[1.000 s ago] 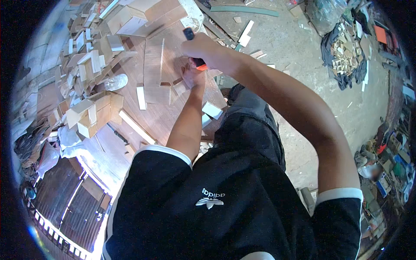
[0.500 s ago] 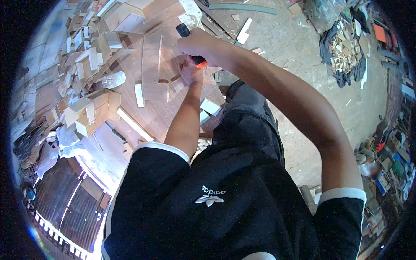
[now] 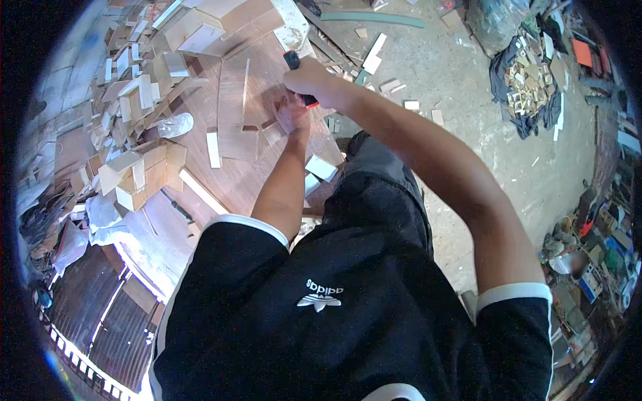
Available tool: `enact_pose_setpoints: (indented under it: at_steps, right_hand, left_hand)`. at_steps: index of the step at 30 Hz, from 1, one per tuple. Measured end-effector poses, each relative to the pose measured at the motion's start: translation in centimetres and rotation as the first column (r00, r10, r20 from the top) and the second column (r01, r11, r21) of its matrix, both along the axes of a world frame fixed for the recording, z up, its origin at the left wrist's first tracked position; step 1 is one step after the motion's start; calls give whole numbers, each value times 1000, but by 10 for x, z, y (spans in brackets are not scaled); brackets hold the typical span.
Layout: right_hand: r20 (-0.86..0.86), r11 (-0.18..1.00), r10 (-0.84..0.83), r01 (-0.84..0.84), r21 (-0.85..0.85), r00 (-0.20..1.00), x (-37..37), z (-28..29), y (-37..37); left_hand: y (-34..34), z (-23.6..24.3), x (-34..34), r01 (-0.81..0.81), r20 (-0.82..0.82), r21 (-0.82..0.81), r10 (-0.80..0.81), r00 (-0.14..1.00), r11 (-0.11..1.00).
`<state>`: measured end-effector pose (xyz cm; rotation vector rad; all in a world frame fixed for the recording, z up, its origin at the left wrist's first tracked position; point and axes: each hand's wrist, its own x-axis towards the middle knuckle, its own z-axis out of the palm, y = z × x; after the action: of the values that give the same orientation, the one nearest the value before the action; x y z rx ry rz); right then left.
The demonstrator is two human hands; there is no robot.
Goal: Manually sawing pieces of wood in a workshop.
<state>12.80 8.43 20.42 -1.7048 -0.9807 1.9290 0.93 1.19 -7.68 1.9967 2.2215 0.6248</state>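
My right hand [image 3: 309, 79] is closed round a black tool [image 3: 291, 60] with an orange-red end, held over the right part of the wooden worktable [image 3: 200, 120]. My left hand [image 3: 293, 112] lies just below the tool at the table; its fingers are blurred and partly covered, so their grip is unclear. Beside them, on the left, lies a flat plywood assembly [image 3: 234, 113] with upright strips. Short white-edged offcuts [image 3: 321, 167] lie near the table's right edge, and a narrow white strip [image 3: 213, 150] lies left of my left forearm.
Piled wooden box pieces [image 3: 134, 93] fill the table's left, with a clear plastic bottle [image 3: 176, 125] and an open box [image 3: 144, 174]. Offcuts are scattered on the concrete floor [image 3: 455, 160]; a dark sack of wood scraps [image 3: 525, 83] and clutter [image 3: 582, 254] line the right.
The tool and my right hand shifted up-left, then came back down and right. My right elbow is now slightly further left. My left hand stays in about the same place.
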Motion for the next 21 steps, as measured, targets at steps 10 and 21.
enact_pose_setpoints:
  at_steps: [10,21]
  right_hand:
    - [-50,993,47,-41,115,998,-5,-26,-1]
    - [78,1000,8,-7,-8,997,-9,-31,3]
  left_hand:
    - [-6,28,7,-16,-142,-204,-14,990,979]
    - [-5,18,13,-35,-132,-184,11,991,982]
